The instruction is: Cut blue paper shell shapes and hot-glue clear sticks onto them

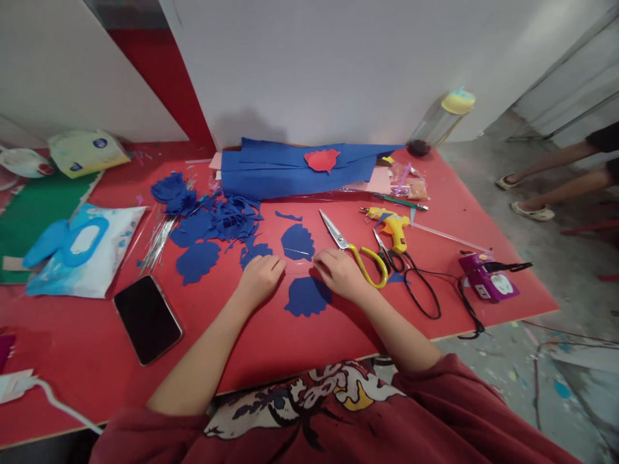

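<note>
While my two forearms rest over the red counter (285, 348), a phone (147, 320) lies to my left and a frilled blue cutout (305, 296) sits just on my side of my fingertips. My left hand (262, 278) is half curled, thumb near the bent fingers; my right hand (341, 274) faces it, its fingertips gathered almost to a point. A thin wire (294, 251) shows as a pale line close by the gap between them, but I cannot tell whether either hand grips it. Under that line, just past my fingers, is a second cutout (296, 240); a third piece (197, 261) lies off to the left.

The yellow-handled scissors (341, 242) rest beside my right hand, a bundle of wires (159, 243) well left, and the glue gun (395, 227) beyond the scissors.

Judging by the heap of scraps (232, 216) and the pile of blue shapes (174, 191), much cutting is done. I see no finished piece put together, and farthest back, large blue sheets (280, 175) remain uncut into shapes, a red cutout (322, 161) on top.
</note>
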Tool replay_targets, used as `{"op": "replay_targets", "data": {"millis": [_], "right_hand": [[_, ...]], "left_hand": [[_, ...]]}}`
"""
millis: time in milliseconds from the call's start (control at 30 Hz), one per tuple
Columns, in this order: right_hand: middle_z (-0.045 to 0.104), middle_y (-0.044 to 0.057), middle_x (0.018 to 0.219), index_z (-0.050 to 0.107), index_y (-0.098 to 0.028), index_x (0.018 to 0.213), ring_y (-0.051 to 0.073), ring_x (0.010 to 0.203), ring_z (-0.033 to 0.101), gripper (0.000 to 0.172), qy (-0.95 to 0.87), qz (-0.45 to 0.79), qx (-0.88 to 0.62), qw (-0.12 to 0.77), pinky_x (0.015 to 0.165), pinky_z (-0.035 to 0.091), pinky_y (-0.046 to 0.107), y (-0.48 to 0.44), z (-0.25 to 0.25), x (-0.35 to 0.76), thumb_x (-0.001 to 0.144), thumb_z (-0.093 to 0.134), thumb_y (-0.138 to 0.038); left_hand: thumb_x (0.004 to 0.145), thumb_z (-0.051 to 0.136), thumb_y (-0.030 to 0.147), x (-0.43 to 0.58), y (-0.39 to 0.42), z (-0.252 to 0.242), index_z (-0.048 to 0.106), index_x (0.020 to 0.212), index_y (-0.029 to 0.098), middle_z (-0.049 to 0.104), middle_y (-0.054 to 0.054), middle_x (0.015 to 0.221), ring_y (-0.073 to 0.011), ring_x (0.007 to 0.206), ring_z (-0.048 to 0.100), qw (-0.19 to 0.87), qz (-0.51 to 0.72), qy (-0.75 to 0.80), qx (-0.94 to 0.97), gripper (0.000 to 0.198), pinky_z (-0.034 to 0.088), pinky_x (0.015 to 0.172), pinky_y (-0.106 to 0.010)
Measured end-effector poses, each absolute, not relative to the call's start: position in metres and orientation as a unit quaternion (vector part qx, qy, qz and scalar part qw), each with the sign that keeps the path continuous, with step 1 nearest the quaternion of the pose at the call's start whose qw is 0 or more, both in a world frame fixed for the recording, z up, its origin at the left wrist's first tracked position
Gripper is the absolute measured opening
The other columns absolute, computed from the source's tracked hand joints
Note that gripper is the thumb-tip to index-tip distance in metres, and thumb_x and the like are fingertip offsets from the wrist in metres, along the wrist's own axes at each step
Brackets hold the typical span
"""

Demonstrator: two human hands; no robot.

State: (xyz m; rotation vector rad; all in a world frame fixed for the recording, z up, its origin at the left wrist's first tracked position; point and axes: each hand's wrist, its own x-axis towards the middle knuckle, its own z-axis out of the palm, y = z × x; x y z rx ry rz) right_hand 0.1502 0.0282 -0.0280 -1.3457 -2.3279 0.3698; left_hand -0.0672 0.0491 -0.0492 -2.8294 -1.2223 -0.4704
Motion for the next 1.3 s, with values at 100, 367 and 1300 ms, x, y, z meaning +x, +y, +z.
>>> {"op": "replay_targets", "data": {"millis": [100, 367, 1300], "right_hand": [[0.063, 0.011, 0.089, 0.056, -0.015, 0.094, 0.021, 0.081, 0.056, 0.018, -0.802, 0.095, -0.563, 0.175, 0.072, 0.04, 0.031, 0.023, -0.022, 0.164, 0.089, 0.041, -0.022], [0.059, 0.019, 0.092, 0.049, -0.007, 0.102, 0.028, 0.082, 0.056, 0.031, -0.721, 0.041, -0.691, 0.036, 0.071, 0.04, 0.034, 0.009, -0.028, 0.195, 0.072, 0.05, -0.015], [0.057, 0.006, 0.086, 0.05, -0.02, 0.085, 0.017, 0.081, 0.058, 0.047, -0.43, 0.725, -0.412, 0.346, 0.041, 0.038, 0.018, 0.01, 0.002, 0.19, 0.065, 0.067, -0.059]], "left_hand": [[0.086, 0.038, 0.014, -0.074, 0.051, -0.05, 0.064, 0.082, 0.017, 0.061, -0.006, 0.064, -0.0169, 0.059, 0.056, -0.004, -0.139, -0.423, -0.896, 0.026, 0.036, 0.051, -0.026], [0.089, 0.035, 0.021, -0.072, 0.052, -0.05, 0.062, 0.091, 0.016, 0.068, -0.01, 0.085, -0.019, 0.076, 0.064, -0.108, -0.148, -0.482, -0.857, 0.028, 0.047, 0.064, -0.027], [0.085, 0.04, 0.021, -0.059, 0.091, 0.039, 0.057, 0.095, 0.013, 0.037, 0.008, 0.047, -0.0048, 0.037, 0.027, -0.576, -0.272, -0.515, -0.573, 0.021, 0.022, 0.04, -0.018]]}}
